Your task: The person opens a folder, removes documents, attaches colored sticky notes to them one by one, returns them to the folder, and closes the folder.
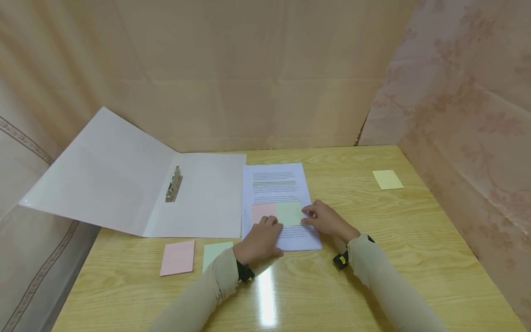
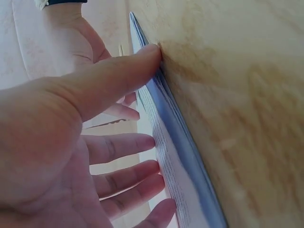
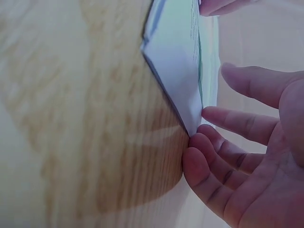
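A stack of printed sheets (image 1: 271,182) lies on the table with one line highlighted green. Side by side across its lower text are a pink sticky note (image 1: 262,210) and a green sticky note (image 1: 289,213). My left hand (image 1: 259,242) rests on the sheets with its fingertips at the pink note. Its thumb (image 2: 142,59) touches the stack's near edge in the left wrist view. At the right side of the stack, my right hand (image 1: 327,220) has its index fingertip (image 3: 211,114) against the edge by the green note. The right thumb stands apart from the paper.
Left of the sheets lies an open white folder (image 1: 211,196) with a metal clip (image 1: 174,184), its cover tilted up. A pink note pad (image 1: 177,258) and a partly hidden green pad (image 1: 216,253) lie in front. A yellow pad (image 1: 387,179) is at the far right.
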`<action>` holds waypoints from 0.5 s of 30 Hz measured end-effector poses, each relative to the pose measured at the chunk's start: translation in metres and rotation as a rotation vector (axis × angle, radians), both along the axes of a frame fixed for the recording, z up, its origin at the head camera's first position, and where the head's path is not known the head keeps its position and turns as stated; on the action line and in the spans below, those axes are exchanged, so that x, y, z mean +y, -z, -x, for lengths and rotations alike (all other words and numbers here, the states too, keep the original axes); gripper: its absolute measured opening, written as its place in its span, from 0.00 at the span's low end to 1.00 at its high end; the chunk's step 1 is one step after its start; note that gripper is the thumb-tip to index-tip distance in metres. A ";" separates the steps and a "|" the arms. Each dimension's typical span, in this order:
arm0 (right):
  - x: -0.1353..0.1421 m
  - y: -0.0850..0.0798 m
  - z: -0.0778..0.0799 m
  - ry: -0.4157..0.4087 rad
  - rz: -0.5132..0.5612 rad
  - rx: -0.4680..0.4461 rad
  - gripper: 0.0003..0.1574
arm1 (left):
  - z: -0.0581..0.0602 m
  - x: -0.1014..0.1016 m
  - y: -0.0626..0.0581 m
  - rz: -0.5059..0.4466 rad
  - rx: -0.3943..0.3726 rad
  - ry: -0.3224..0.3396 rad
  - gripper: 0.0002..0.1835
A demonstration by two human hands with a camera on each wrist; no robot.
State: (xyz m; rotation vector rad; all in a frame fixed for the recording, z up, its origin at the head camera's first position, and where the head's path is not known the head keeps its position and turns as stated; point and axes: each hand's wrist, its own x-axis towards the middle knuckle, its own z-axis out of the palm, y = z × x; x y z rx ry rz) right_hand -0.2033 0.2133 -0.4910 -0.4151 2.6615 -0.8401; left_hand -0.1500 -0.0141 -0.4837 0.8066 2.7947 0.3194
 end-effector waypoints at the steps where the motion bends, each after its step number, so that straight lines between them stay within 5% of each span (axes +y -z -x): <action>1: 0.000 0.001 0.000 -0.003 -0.007 0.008 0.26 | 0.001 -0.001 0.000 -0.009 0.003 0.007 0.33; 15: -0.004 -0.001 -0.001 0.045 -0.036 -0.041 0.26 | 0.013 -0.010 0.002 -0.150 0.014 -0.053 0.19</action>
